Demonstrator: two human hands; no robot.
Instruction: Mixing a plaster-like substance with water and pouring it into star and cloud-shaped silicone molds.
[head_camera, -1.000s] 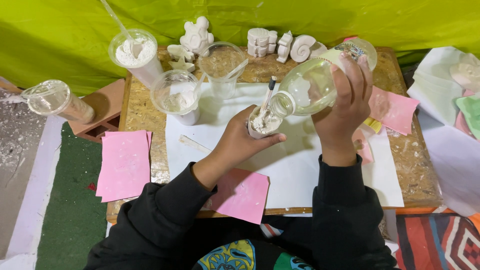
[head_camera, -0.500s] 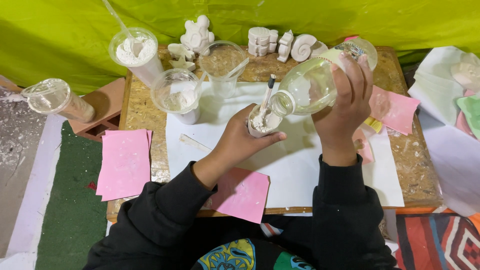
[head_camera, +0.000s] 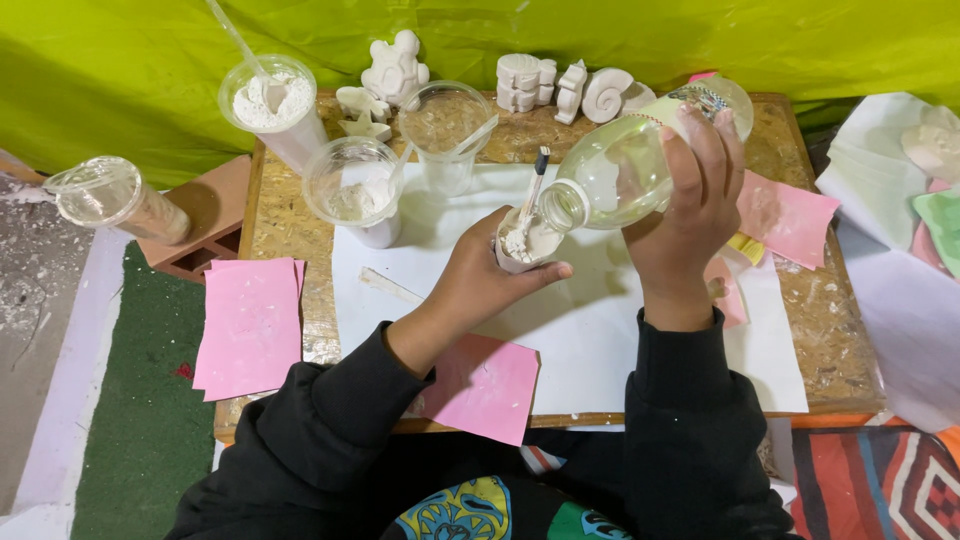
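- The right hand (head_camera: 690, 215) had a closed grip around a bottle (head_camera: 630, 165), tilted with its mouth over a cup (head_camera: 527, 243).
- The left hand (head_camera: 480, 280) clasped that cup above the worktop (head_camera: 290, 215); a stick (head_camera: 535, 185) stood in it.

A lime-green tarp (head_camera: 150, 90) hangs beyond the hands; the chipboard surface (head_camera: 285, 215) stands over green carpet (head_camera: 140, 420).

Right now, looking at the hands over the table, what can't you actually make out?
- Small cup, head view: the left hand wraps its lower wall, hiding how full it is.
- Clear bottle: the right hand covers its middle; any stream at the mouth is too small to tell.
- Pale moulds: cut off by the right edge.
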